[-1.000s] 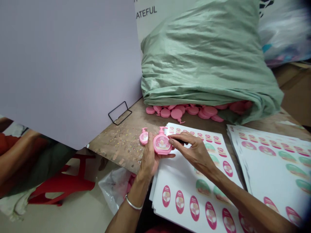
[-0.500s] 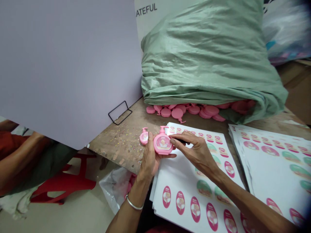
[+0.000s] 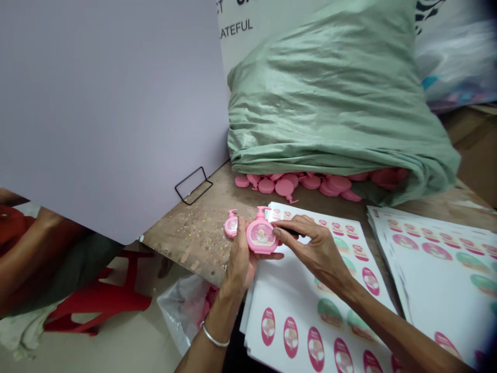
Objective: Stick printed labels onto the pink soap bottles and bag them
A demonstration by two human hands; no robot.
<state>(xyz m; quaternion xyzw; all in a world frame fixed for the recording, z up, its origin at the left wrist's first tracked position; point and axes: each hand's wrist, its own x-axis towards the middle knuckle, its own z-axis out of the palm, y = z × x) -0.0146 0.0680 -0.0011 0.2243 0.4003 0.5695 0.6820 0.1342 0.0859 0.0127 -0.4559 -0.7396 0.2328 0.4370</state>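
A pink pump-bottle piece (image 3: 262,235) with a round label on its front is held upright in my left hand (image 3: 244,254), thumb at its left edge and fingers behind it. My right hand (image 3: 310,241) pinches a small dark tool (image 3: 293,231), its thumb and fingertip at the label's right edge. A second labelled pink bottle piece (image 3: 231,225) lies on the table just left of my left hand. Below my hands is a stack of sticker sheets (image 3: 287,290) with pink and green oval labels.
Another sticker stack (image 3: 435,280) lies at the right. A green sack (image 3: 334,103) stands behind, pink pieces (image 3: 285,187) spilling from under it. A black wire stand (image 3: 193,186) is beside the pale panel (image 3: 116,114). At lower left are a clear bag (image 3: 182,305), red stool (image 3: 104,305) and a person's arm (image 3: 27,254).
The view has tilted slightly, so the scene sits a little lower. My hands keep the same hold, with my right fingers still at the label's right edge.
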